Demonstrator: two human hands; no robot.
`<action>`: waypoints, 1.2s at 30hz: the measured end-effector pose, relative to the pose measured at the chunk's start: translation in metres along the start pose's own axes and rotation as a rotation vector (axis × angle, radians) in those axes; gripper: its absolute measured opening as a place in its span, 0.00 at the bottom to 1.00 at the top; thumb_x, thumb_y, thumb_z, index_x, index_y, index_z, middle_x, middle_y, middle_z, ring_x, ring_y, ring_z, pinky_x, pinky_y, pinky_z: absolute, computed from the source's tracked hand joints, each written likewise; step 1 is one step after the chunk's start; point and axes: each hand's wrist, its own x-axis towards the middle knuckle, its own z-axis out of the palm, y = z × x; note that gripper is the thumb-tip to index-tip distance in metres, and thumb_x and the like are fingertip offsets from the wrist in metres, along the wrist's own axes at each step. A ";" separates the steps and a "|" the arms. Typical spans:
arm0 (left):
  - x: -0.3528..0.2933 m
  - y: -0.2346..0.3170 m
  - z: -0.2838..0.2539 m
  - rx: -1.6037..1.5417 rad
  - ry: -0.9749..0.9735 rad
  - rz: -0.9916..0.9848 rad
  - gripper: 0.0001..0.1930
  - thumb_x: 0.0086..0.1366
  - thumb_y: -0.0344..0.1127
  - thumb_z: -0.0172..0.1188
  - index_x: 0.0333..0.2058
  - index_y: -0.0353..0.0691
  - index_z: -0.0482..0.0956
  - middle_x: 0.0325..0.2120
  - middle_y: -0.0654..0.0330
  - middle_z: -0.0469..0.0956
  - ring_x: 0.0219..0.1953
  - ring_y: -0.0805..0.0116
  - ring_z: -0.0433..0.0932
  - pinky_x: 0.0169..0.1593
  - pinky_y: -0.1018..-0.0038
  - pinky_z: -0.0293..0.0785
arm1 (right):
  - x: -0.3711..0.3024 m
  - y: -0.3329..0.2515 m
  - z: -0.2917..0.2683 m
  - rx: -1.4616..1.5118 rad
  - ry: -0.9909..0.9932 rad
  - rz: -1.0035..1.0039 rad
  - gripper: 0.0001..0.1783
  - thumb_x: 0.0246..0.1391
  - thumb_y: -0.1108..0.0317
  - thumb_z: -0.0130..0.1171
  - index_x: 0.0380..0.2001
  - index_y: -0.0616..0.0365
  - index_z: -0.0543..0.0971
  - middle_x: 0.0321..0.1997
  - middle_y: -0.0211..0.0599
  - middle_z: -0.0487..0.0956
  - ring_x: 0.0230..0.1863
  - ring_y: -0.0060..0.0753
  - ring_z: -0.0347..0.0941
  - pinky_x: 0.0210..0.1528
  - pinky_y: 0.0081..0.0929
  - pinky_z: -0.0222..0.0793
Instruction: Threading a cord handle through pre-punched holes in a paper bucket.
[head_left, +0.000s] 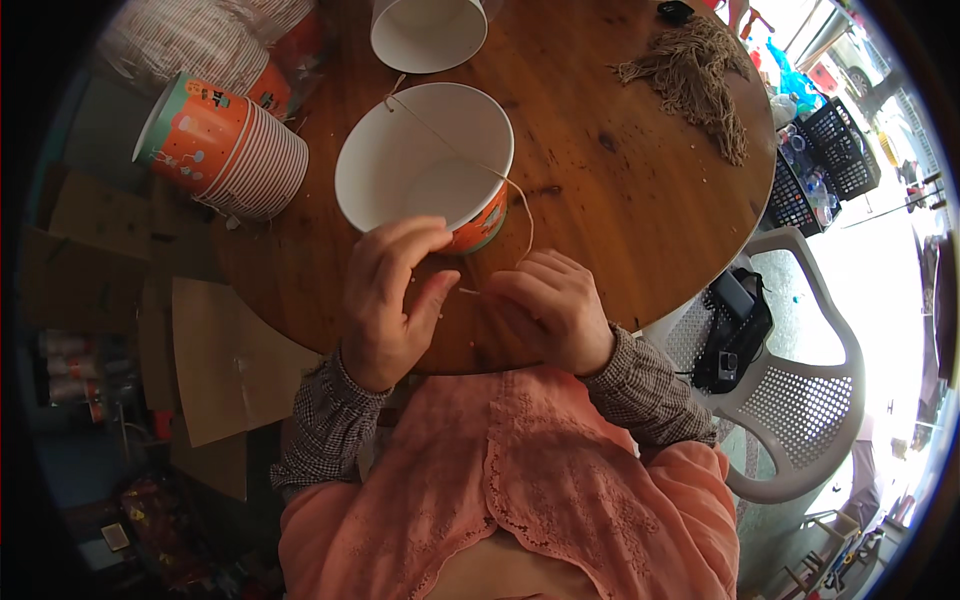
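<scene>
Pinching a string [508, 180] in my right hand [555, 308], I am holding my left hand [384, 298] spread by a paper tub [390, 160]; the string is crossing its mouth, while brown cords [697, 80] are lying farther across the desk [600, 210].

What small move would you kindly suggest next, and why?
Perhaps the left hand should pinch the short end of the string: that end pokes out of the right hand toward it, and the left hand is open close by, while the right grips the string where it comes down from the bucket.
</scene>
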 end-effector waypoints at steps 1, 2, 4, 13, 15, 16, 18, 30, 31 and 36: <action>0.005 -0.005 -0.001 -0.004 -0.002 0.001 0.17 0.52 0.24 0.65 0.42 0.37 0.75 0.40 0.54 0.77 0.44 0.56 0.75 0.48 0.65 0.70 | 0.000 0.001 0.001 -0.002 0.001 0.004 0.11 0.44 0.75 0.59 0.34 0.58 0.77 0.23 0.32 0.72 0.27 0.31 0.72 0.45 0.34 0.72; 0.010 -0.007 -0.004 0.054 -0.088 0.004 0.17 0.53 0.24 0.64 0.43 0.37 0.75 0.40 0.54 0.77 0.43 0.56 0.75 0.48 0.65 0.70 | 0.003 0.000 0.004 -0.060 -0.026 -0.093 0.13 0.40 0.74 0.59 0.34 0.57 0.77 0.23 0.31 0.70 0.28 0.33 0.71 0.52 0.40 0.68; 0.013 -0.015 -0.005 0.127 -0.176 0.009 0.13 0.55 0.27 0.62 0.41 0.38 0.76 0.35 0.56 0.79 0.39 0.55 0.77 0.44 0.66 0.71 | 0.004 0.000 0.012 -0.087 -0.083 -0.217 0.16 0.37 0.73 0.57 0.35 0.56 0.76 0.24 0.30 0.68 0.32 0.34 0.71 0.66 0.51 0.55; 0.025 -0.016 -0.002 -0.015 -0.215 -0.084 0.05 0.60 0.28 0.59 0.35 0.38 0.79 0.28 0.57 0.80 0.29 0.58 0.77 0.36 0.68 0.70 | 0.012 0.005 0.035 -0.075 0.002 -0.237 0.13 0.38 0.78 0.59 0.32 0.56 0.76 0.21 0.30 0.65 0.26 0.33 0.68 0.65 0.52 0.55; 0.024 -0.017 -0.002 -0.005 -0.209 -0.091 0.04 0.60 0.29 0.59 0.35 0.38 0.79 0.28 0.57 0.80 0.29 0.57 0.77 0.36 0.68 0.70 | 0.012 0.005 0.035 -0.067 0.002 -0.241 0.13 0.38 0.78 0.59 0.32 0.57 0.76 0.21 0.30 0.65 0.26 0.33 0.68 0.65 0.52 0.55; 0.024 -0.017 -0.001 0.004 -0.203 -0.098 0.04 0.61 0.30 0.59 0.35 0.38 0.79 0.28 0.57 0.80 0.29 0.57 0.77 0.36 0.68 0.70 | 0.012 0.005 0.035 -0.061 0.003 -0.246 0.12 0.38 0.78 0.59 0.32 0.57 0.76 0.21 0.30 0.65 0.27 0.33 0.68 0.65 0.52 0.55; 0.024 -0.017 0.000 0.006 -0.202 -0.111 0.04 0.61 0.30 0.59 0.34 0.38 0.79 0.28 0.56 0.80 0.29 0.57 0.77 0.36 0.67 0.70 | 0.013 0.002 0.034 -0.060 0.000 -0.252 0.12 0.38 0.78 0.59 0.32 0.57 0.76 0.21 0.30 0.65 0.27 0.33 0.69 0.65 0.51 0.56; 0.023 -0.017 0.002 -0.043 -0.209 -0.222 0.04 0.61 0.31 0.59 0.33 0.37 0.79 0.26 0.54 0.80 0.29 0.54 0.77 0.36 0.65 0.71 | 0.014 -0.002 0.042 -0.046 0.034 -0.260 0.10 0.38 0.76 0.59 0.28 0.59 0.74 0.20 0.31 0.64 0.26 0.34 0.68 0.63 0.50 0.59; 0.023 -0.018 0.002 -0.048 -0.207 -0.230 0.04 0.61 0.31 0.59 0.33 0.37 0.79 0.26 0.54 0.80 0.29 0.54 0.77 0.36 0.65 0.71 | 0.015 -0.003 0.042 -0.051 0.043 -0.261 0.09 0.37 0.76 0.59 0.28 0.59 0.74 0.20 0.31 0.64 0.26 0.34 0.68 0.62 0.50 0.60; 0.023 -0.019 0.000 -0.079 -0.234 -0.271 0.05 0.61 0.31 0.60 0.34 0.37 0.80 0.27 0.54 0.80 0.30 0.55 0.77 0.36 0.66 0.72 | 0.017 -0.004 0.042 -0.088 0.057 -0.267 0.09 0.37 0.74 0.57 0.27 0.59 0.72 0.20 0.31 0.65 0.27 0.34 0.69 0.59 0.46 0.63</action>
